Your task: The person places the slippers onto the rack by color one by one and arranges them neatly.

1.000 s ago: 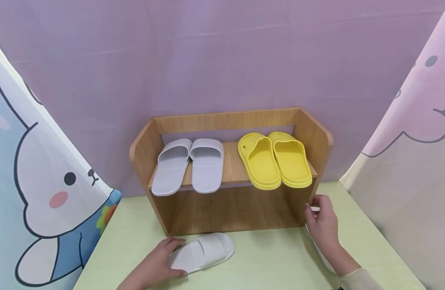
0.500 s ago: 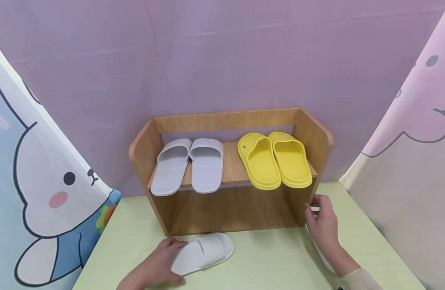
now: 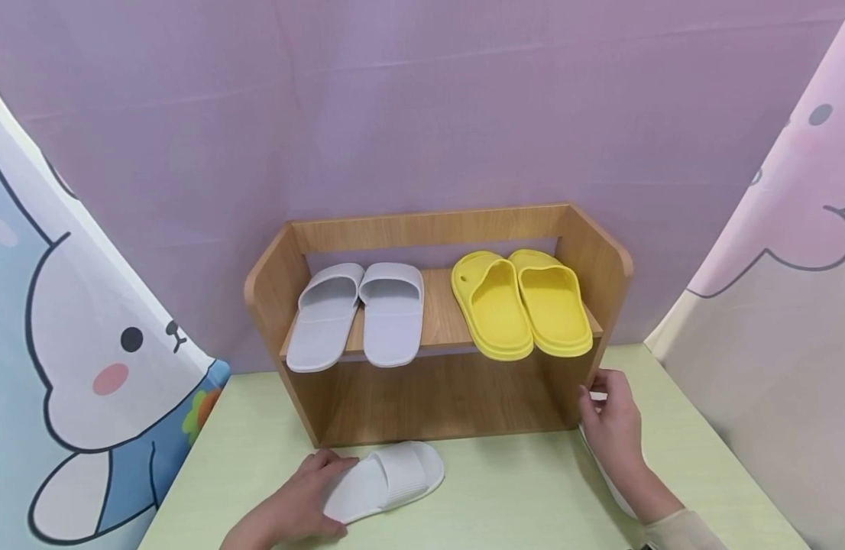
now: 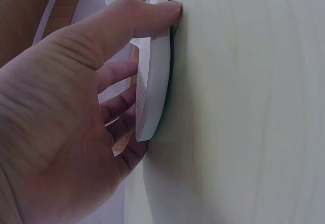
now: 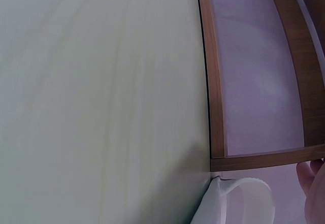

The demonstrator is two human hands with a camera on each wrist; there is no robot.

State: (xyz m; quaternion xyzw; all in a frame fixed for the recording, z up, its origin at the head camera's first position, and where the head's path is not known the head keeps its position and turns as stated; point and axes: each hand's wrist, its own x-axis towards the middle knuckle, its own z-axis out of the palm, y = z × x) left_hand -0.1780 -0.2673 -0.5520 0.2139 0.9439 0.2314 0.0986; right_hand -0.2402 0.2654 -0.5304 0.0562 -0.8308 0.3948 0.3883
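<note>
My left hand [image 3: 305, 500] grips the heel end of a white slipper [image 3: 370, 485], which lies on the table in front of the wooden shoe rack [image 3: 436, 233]. In the left wrist view the thumb [image 4: 152, 18] lies along the slipper's near side, with the other fingers at its far side and heel. My right hand [image 3: 611, 428] rests against the rack's right side panel, thumb and index finger touching near its front edge. Under that hand, partly hidden, is another white slipper [image 3: 611, 481]; its strap end [image 5: 249, 198] shows beside the panel in the right wrist view.
On the rack's upper shelf stand grey slippers [image 3: 359, 317] at the left and yellow clogs [image 3: 522, 305] at the right. A lower shelf [image 3: 450, 397] lies beneath. Behind hangs a purple curtain [image 3: 422, 114], and printed cloths flank the pale green table [image 3: 505, 496].
My left hand's thumb and fingers have shifted slightly along the front white slipper's heel end. The slipper stays in place, and my right hand keeps its position at the rack.
</note>
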